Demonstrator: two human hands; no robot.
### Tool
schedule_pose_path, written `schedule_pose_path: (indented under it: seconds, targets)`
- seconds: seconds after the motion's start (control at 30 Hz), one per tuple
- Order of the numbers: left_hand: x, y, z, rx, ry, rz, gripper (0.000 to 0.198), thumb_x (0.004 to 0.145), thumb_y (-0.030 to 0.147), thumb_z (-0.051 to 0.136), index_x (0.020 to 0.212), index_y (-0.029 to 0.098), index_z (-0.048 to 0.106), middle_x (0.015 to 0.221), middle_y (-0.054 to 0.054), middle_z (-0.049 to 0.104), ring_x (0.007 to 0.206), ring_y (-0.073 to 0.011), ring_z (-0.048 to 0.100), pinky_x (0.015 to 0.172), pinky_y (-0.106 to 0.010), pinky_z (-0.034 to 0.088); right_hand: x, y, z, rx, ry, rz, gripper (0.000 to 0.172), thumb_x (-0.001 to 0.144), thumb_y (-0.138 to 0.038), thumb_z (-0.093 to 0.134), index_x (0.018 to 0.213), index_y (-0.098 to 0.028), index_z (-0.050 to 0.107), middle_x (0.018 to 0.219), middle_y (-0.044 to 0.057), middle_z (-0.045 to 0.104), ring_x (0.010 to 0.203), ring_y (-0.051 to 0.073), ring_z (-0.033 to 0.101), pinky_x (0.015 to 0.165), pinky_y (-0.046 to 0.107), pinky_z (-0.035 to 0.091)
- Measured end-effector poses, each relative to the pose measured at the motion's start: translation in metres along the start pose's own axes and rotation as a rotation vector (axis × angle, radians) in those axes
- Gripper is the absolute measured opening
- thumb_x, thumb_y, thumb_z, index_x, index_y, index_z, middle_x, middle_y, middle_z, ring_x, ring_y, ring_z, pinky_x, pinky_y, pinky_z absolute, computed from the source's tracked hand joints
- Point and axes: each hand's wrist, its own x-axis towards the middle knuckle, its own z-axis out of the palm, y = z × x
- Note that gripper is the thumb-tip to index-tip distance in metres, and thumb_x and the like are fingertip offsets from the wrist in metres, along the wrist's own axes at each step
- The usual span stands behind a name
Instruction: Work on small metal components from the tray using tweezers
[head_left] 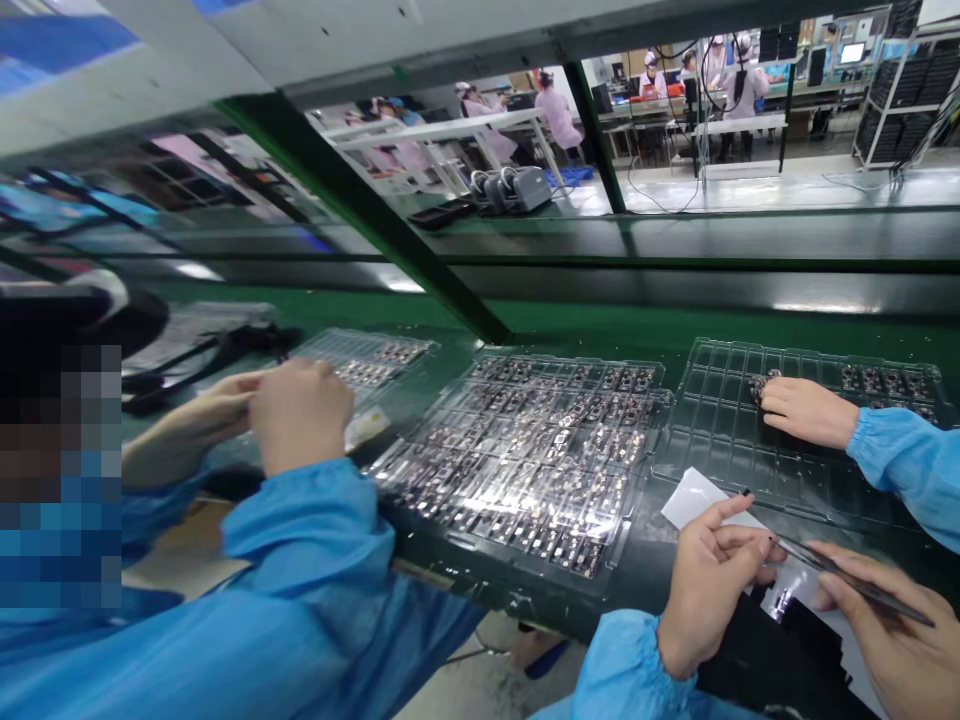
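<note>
My left hand (709, 585) is raised at the lower right, thumb and fingers pinched together. Whatever lies in the pinch is too small to make out. A tiny black piece (745, 492) shows at its index fingertip. My right hand (889, 625) grips a pair of metal tweezers (862, 580), whose tips reach the left fingertips. Beneath both hands are a white sheet (697, 497), a shiny clear film and a black sheet (799, 650). Left of them lies a clear plastic tray (626, 545) filled with small circuit boards (547, 450).
A co-worker's hand (806, 412) touches small boards in a partly filled clear tray (712, 400) at right. Another co-worker's hands (300, 415) work at left, beside a further tray (375, 345). A slanted green post (390, 225) stands behind the trays on the green bench.
</note>
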Motion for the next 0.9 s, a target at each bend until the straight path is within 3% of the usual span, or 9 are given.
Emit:
schedule_pose_path:
  seconds: [0.07, 0.17, 0.37, 0.6, 0.7, 0.8, 0.9]
  targets:
    - [-0.001, -0.001, 0.0, 0.011, -0.004, 0.013, 0.064, 0.057, 0.029, 0.081, 0.109, 0.009, 0.049, 0.072, -0.007, 0.068, 0.067, -0.0187, 0.065, 0.057, -0.024, 0.05, -0.001, 0.001, -0.007, 0.003, -0.059, 0.047, 0.012, 0.08, -0.034, 0.069, 0.086, -0.024, 0.069, 0.079, -0.001, 0.069, 0.06, 0.016, 0.065, 0.061, 0.019, 0.057]
    - [0.0, -0.002, 0.001, 0.01, -0.024, 0.022, 0.066, 0.057, 0.029, 0.081, 0.109, 0.008, 0.048, 0.07, -0.007, 0.068, 0.065, -0.0174, 0.064, 0.059, -0.025, 0.051, 0.003, -0.002, -0.008, 0.008, -0.041, 0.093, 0.014, 0.08, -0.037, 0.066, 0.09, -0.029, 0.07, 0.074, -0.002, 0.068, 0.056, 0.018, 0.065, 0.055, 0.019, 0.058]
    - [-0.001, -0.002, 0.001, 0.019, -0.031, 0.021, 0.066, 0.057, 0.027, 0.08, 0.109, 0.006, 0.046, 0.07, -0.009, 0.069, 0.064, -0.016, 0.064, 0.06, -0.025, 0.05, 0.014, -0.008, -0.001, -0.067, 0.03, -0.112, 0.01, 0.08, -0.041, 0.063, 0.083, -0.035, 0.071, 0.056, -0.004, 0.065, 0.042, 0.02, 0.062, 0.035, 0.021, 0.057]
    - [-0.001, 0.001, 0.001, 0.04, -0.016, 0.015, 0.062, 0.057, 0.028, 0.08, 0.107, 0.008, 0.05, 0.078, -0.01, 0.069, 0.066, -0.0173, 0.065, 0.06, -0.025, 0.051, 0.008, 0.011, -0.011, -0.086, 0.004, -0.073, 0.009, 0.082, -0.038, 0.06, 0.086, -0.036, 0.067, 0.059, -0.004, 0.066, 0.047, 0.021, 0.064, 0.038, 0.025, 0.058]
    - [0.003, 0.011, -0.003, 0.122, -0.003, 0.056, 0.047, 0.059, 0.033, 0.079, 0.092, 0.008, 0.057, 0.076, -0.01, 0.069, 0.065, -0.0174, 0.065, 0.058, -0.024, 0.051, 0.009, 0.017, -0.02, -0.055, -0.011, -0.032, 0.012, 0.082, -0.038, 0.061, 0.089, -0.032, 0.068, 0.057, -0.002, 0.065, 0.046, 0.021, 0.063, 0.039, 0.025, 0.057]
    - [0.012, 0.033, -0.003, 0.237, -0.016, 0.17, 0.034, 0.065, 0.037, 0.074, 0.075, 0.008, 0.061, 0.065, -0.008, 0.067, 0.064, -0.0172, 0.065, 0.058, -0.024, 0.051, 0.017, 0.016, -0.032, -0.079, 0.063, 0.055, 0.017, 0.082, -0.037, 0.064, 0.087, -0.022, 0.07, 0.061, 0.001, 0.066, 0.051, 0.019, 0.064, 0.048, 0.019, 0.056]
    - [0.027, 0.057, 0.005, 0.281, -0.022, 0.285, 0.032, 0.065, 0.038, 0.074, 0.075, 0.009, 0.063, 0.064, -0.006, 0.066, 0.064, -0.0169, 0.065, 0.058, -0.024, 0.052, 0.031, 0.016, -0.044, -0.128, 0.166, 0.097, 0.024, 0.082, -0.04, 0.064, 0.084, -0.017, 0.069, 0.064, 0.002, 0.066, 0.054, 0.016, 0.063, 0.054, 0.015, 0.052]
